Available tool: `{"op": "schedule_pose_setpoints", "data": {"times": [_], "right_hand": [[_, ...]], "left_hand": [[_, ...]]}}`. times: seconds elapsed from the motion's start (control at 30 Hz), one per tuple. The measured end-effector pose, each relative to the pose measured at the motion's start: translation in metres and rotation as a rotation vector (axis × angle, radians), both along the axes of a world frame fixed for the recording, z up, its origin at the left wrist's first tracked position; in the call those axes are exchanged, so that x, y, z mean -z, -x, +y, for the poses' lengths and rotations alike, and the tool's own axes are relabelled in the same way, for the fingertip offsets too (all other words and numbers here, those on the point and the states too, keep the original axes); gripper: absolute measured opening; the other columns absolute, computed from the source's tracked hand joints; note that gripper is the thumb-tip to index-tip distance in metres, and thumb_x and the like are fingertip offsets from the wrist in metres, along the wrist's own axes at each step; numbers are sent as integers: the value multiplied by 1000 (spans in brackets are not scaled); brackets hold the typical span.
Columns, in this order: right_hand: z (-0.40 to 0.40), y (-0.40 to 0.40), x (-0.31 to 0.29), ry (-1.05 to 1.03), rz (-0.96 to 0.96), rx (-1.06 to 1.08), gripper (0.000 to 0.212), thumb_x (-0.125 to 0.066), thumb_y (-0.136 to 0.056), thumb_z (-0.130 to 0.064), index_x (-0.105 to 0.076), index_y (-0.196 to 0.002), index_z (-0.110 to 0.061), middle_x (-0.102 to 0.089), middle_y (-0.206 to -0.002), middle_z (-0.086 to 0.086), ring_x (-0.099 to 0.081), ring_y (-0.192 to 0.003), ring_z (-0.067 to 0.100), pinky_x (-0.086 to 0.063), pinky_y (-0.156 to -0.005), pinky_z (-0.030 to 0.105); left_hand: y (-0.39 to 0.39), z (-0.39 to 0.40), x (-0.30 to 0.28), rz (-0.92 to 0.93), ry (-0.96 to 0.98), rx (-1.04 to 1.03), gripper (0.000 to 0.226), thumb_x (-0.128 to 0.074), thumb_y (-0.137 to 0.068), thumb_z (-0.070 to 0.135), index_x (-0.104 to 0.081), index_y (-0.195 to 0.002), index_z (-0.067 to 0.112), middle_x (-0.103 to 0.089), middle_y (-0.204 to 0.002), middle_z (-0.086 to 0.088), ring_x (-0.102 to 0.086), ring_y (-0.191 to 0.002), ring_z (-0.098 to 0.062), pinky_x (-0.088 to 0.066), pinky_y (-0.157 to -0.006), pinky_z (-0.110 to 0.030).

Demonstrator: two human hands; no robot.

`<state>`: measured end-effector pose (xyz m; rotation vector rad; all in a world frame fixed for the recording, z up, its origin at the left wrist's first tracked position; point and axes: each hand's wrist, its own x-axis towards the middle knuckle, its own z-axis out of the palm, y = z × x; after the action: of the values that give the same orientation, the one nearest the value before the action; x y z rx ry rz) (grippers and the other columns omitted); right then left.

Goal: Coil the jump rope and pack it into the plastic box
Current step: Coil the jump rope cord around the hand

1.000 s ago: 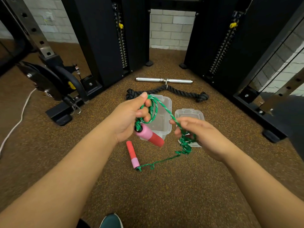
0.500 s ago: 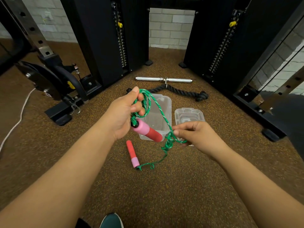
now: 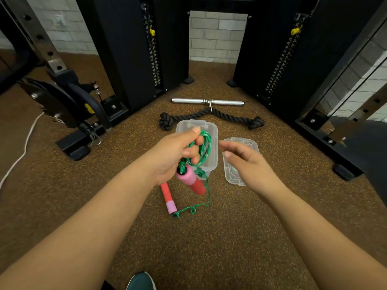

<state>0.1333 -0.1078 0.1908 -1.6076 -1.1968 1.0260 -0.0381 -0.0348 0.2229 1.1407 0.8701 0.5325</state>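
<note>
A white cord (image 3: 19,158) trailed across the brown speckled floor (image 3: 209,237) at the far left, beside the black base of a gym machine (image 3: 71,143). My left hand (image 3: 173,155) was raised over the floor with its fingers curled around several loops of the green jump rope (image 3: 204,148), thumb pointing away from me. One pink-and-red handle (image 3: 191,180) hung just below that hand, slanting down to the right. The other handle (image 3: 168,198) lay flat on the floor beneath it, pink end toward me, and a loose, kinked length of rope ran from that end up to the coils I held. Behind my left hand sat the clear plastic box (image 3: 212,130) with nothing visible inside it, its near side partly hidden by my fingers and the rope. Farther back lay a black knotted rope attachment (image 3: 228,117) and a short steel bar (image 3: 207,101), between two black weight-stack towers (image 3: 129,59). My right hand (image 3: 249,164) hovered just right of the coils, fingers loosely spread and holding nothing, slightly blurred. Under it lay the clear lid (image 3: 235,174), flat on the floor beside the box.
</note>
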Motion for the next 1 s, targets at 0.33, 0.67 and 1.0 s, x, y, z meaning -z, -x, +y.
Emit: {"op": "schedule_pose_setpoints", "data": {"times": [0.33, 0.67, 1.0], "right_hand": [[-1, -1, -2, -3, 222, 80, 18, -51, -95, -21, -68, -96, -17, -57, -57, -10, -57, -66, 13, -48, -73, 25], [-13, 23, 9, -80, -672, -381, 20, -37, -100, -27, -52, -97, -15, -56, -81, -1, -54, -76, 18, -45, -68, 37], [-11, 15, -21, -28, -36, -209, 24, -49, -96, -18, -63, -76, -14, -70, -72, -4, -59, -65, 6, -48, -66, 28]], "left_hand": [[1, -4, 0, -61, 92, 33, 33, -43, -97, 37, -53, -74, 17, -28, -42, 9, -37, -51, -14, -36, -59, -25], [-4, -5, -1, -202, 104, -81, 44, -26, -100, 27, -51, -128, 3, -72, -91, -5, -57, -76, -12, -43, -88, -31], [2, -4, 16, 487, -376, 168, 53, -31, -83, 63, -57, -123, 41, -54, -134, 12, -31, -139, -16, -20, -115, -42]]}}
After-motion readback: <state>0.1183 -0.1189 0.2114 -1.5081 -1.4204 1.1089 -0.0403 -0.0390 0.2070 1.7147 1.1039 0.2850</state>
